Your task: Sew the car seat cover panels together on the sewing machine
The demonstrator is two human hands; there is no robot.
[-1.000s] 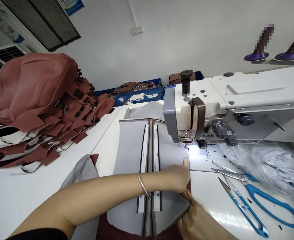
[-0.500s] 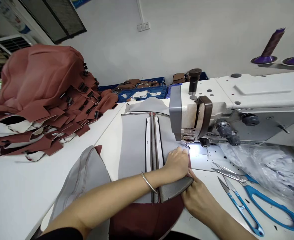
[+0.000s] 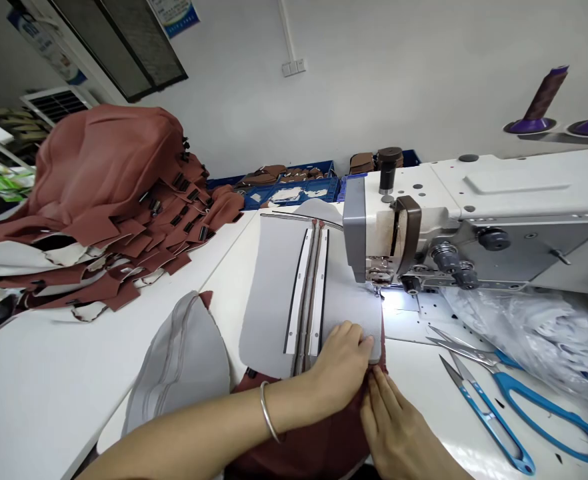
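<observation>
left grip (image 3: pixel 344 363) bunched on near right corner of grey panel (image 3: pixel 274 293), fingertips bent; underside hidden, can't tell if it's pinching. right grip (image 3: pixel 391 420) fingers together at the maroon fabric (image 3: pixel 314 443) edge, pinch can't be confirmed. panel lies on the surface (image 3: pixel 49 373), right edge by the presser foot (image 3: pixel 378 291); machine head (image 3: pixel 355 230) hides part of its far side. blue scissors (image 3: pixel 549 407) and snips (image 3: pixel 489 413) right of the hands, plastic bag (image 3: pixel 549 340) behind them. maroon pile (image 3: pixel 109 167) far left.
</observation>
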